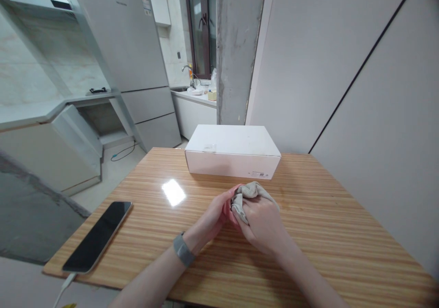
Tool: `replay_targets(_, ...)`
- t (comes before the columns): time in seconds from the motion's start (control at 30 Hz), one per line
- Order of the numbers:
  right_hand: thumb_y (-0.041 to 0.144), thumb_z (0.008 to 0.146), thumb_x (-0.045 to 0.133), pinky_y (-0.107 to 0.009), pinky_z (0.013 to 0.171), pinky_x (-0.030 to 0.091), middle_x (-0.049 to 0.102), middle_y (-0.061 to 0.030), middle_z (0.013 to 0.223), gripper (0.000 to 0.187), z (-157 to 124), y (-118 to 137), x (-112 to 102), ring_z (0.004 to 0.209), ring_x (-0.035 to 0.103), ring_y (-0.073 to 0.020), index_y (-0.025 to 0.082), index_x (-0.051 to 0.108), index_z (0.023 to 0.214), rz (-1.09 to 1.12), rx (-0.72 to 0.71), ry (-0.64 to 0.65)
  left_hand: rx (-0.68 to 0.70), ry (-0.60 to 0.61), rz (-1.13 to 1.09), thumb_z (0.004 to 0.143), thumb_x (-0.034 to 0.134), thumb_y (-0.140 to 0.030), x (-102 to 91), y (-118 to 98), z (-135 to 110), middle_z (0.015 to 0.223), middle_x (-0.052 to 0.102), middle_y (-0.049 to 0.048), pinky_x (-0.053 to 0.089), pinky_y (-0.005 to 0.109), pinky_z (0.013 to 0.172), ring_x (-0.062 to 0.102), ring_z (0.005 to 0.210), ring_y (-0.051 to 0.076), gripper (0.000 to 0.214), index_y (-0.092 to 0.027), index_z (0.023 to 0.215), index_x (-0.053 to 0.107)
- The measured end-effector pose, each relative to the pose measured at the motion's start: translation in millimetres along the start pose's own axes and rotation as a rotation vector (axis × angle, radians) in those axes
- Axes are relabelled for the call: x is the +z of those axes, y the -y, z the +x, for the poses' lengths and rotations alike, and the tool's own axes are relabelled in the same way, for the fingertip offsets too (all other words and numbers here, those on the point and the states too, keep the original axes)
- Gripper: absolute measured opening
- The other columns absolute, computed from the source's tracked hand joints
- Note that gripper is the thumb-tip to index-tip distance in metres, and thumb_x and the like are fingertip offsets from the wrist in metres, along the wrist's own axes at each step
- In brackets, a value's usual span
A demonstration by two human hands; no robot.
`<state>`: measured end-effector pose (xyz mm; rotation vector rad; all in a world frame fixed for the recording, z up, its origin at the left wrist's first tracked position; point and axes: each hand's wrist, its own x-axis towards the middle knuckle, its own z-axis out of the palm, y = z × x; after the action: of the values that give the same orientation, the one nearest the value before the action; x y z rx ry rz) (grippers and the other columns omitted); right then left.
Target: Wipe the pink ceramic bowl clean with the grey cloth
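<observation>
A crumpled grey-beige cloth (pixel 253 191) is bunched in my right hand (pixel 262 218), whose fingers are closed and pushed into its folds. My left hand (pixel 216 213) curls around from the left and meets the cloth. A pinkish-red patch (pixel 227 208) shows at the left hand's palm and fingers; whether it is a small object or skin, I cannot tell. The cloth and the right hand hide most of the left fingers. Both hands are just above the wooden table (pixel 322 248), in front of a closed white box (pixel 233 161). A grey band (pixel 184 249) circles my left wrist.
A black-screened phone (pixel 98 236) lies at the table's left edge, with a white cable (pixel 65 289) plugged in. The white wall (pixel 343 47) borders the table on the right. Behind stand a grey fridge (pixel 126 47) and a sink counter (pixel 195 109) with a faucet.
</observation>
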<state>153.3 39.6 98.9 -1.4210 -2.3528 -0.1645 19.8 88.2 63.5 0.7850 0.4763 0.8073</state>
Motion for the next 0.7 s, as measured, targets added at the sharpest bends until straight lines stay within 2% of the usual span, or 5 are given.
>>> replay_targets(0.17,0.024,0.089,0.042,-0.038,0.083,0.037,0.07,-0.0101,0.087,0.023,-1.5,-5.8,-8.3,0.081,0.06,-0.0244,0.016,0.064,0.088,0.109,-0.119,0.017,-0.126,0.011,-0.134,0.082,0.062,-0.041,-7.0,-3.0,0.5,0.084,0.073,0.0047,0.047,0.024,0.062,0.063,0.069,0.015,0.037,-0.013,0.105,0.07)
replay_targets(0.3,0.024,0.087,0.041,-0.038,0.085,0.037,0.068,-0.0058,0.083,0.019,-2.8,-2.4,-16.4,0.078,0.057,-0.0222,0.02,0.06,0.086,0.219,-0.233,0.091,-0.244,0.019,-0.138,0.082,0.06,-0.052,-10.2,-3.1,2.7,0.08,0.074,0.0106,0.048,0.029,0.074,0.067,0.083,0.024,0.044,-0.01,0.084,0.072)
replay_targets(0.43,0.026,0.091,0.037,-0.039,0.083,0.038,0.067,-0.0068,0.082,0.022,-2.8,6.1,-17.5,0.077,0.054,-0.0222,0.02,0.057,0.083,0.204,-0.221,0.106,-0.256,0.01,-0.084,0.081,0.063,-0.052,-10.1,-1.1,2.9,0.076,0.074,0.0108,0.045,0.033,0.086,0.067,0.09,0.027,0.042,-0.011,0.076,0.072)
replay_targets(0.53,0.026,0.091,0.035,-0.039,0.082,0.038,0.066,-0.0069,0.078,0.025,-1.8,6.9,-16.6,0.074,0.052,-0.0219,0.021,0.057,0.081,0.202,-0.237,0.079,-0.237,-0.025,-0.046,0.08,0.064,-0.053,-9.6,0.0,2.2,0.078,0.074,0.0093,0.045,0.034,0.088,0.067,0.087,0.025,0.041,-0.012,0.076,0.072)
replay_targets(0.7,0.027,0.094,0.032,-0.039,0.086,0.038,0.065,-0.0064,0.078,0.031,0.4,-0.4,-17.1,0.077,0.053,-0.0217,0.021,0.056,0.076,0.173,-0.22,0.052,-0.066,-0.133,0.008,0.08,0.067,-0.045,-6.4,4.9,3.7,0.087,0.074,0.0058,0.045,0.031,0.088,0.065,0.084,0.02,0.032,-0.013,0.083,0.071)
